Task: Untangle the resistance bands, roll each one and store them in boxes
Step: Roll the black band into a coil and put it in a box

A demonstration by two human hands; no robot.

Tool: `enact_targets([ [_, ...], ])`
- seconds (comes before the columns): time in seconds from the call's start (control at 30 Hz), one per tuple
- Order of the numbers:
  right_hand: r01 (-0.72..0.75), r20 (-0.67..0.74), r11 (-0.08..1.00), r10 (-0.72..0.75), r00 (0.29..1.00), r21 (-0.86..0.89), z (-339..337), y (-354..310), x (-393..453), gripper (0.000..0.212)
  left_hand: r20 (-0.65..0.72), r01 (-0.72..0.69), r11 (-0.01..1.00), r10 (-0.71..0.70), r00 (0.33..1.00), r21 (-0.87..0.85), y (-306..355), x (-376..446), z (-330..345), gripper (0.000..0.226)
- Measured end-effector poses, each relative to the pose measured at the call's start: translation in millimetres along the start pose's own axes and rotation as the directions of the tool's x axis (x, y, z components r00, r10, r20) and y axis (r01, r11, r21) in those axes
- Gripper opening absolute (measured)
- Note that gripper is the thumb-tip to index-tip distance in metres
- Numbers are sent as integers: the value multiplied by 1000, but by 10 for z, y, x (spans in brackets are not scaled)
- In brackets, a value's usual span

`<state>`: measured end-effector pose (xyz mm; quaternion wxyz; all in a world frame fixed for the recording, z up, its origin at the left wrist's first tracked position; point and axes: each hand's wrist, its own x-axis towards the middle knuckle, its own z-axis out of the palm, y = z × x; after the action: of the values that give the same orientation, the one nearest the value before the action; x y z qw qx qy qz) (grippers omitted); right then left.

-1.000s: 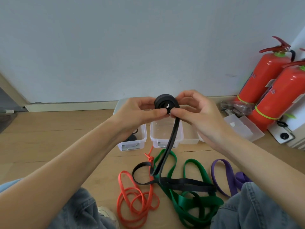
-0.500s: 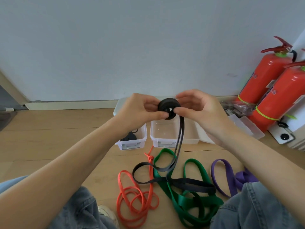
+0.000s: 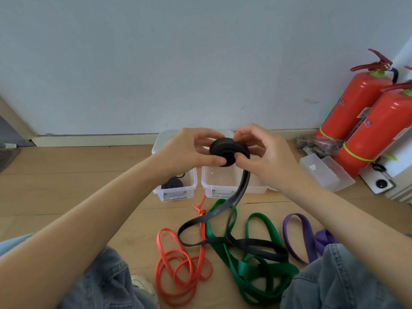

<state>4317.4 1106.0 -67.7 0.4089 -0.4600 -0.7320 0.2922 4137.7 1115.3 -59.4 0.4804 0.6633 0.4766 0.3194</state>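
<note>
Wooden floor (image 3: 66, 175), boxes (image 3: 223, 188) waiting ahead — left hand (image 3: 185, 150) and right hand (image 3: 265, 155) both pinch the black band (image 3: 227, 150) roll at chest height, keeping coils tight while its tail trails over the green band (image 3: 243, 270).

Black band (image 3: 227, 150), orange band (image 3: 178, 270), green band (image 3: 247, 268), purple band (image 3: 298, 237), red extinguishers (image 3: 356, 101).

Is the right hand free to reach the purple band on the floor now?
Probably not: the right hand and left hand both hold the black roll. The purple band itself lies uncovered.
</note>
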Motion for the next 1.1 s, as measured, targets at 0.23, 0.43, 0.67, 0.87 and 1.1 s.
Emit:
enact_targets([
  [0.23,4,110,1000,-3,994,-4,29,-45,-20,31,21,-24,977,20,1000,212,3,-22,19,19],
  [0.43,-118,144,956,82,986,268,-94,-52,37,30,-47,-6,1000,6,999,-11,6,-2,-17,20],
  [0.67,17,165,981,15,986,-192,-141,-42,66,32,48,-32,971,21,999,235,33,-7,-21,29],
  [0.87,-48,149,998,54,987,-40,-94,-13,41,34,17,-37,933,33,999,358,19,-6,16,19],
  [1.1,-194,11,883,210,978,428,9,41,-1,23,-209,-13,960,-48,977,-279,101,-7,-50,23],
])
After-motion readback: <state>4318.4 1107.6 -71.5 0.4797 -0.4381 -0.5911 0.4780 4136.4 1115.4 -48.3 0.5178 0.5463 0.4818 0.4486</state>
